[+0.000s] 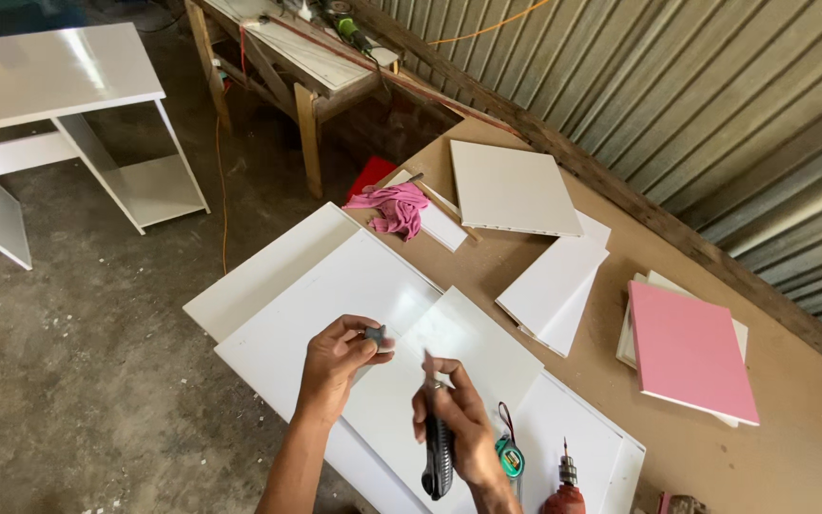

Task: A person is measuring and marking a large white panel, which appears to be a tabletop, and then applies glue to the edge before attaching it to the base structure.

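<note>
White panels (373, 314) lie stacked flat across the near end of the brown worktable (811, 419), their long edges running from lower right up toward upper left, and both hands hover directly above them. Beyond that stack, more white boards rest farther along the table: a square one (511, 187) near the corrugated metal wall (715, 105), a pair of overlapping ones (556, 286) beside it, and a pink panel (689, 350) lying on a pale board well off to the right. A white desk frame (59, 105) stands on the concrete floor to the left, and a wooden bench (297, 57) sits behind it. A pink rag (394, 207) is bunched at the far edge of the stack.

The right hand (459, 433) is wrapped around a dark utility knife (438, 455), handle pointing back toward the person and the tip raised toward the left hand, so the knife's long axis runs nearly straight away from the body. The left hand (335, 362) pinches a small grey piece (374, 334) between thumb and fingertips, held just up and left of the knife tip, close but not touching. A green tape measure (511, 457) lies on the panel just right of the right hand, and a red drill (563, 490) stands beside it at the bottom edge.
</note>
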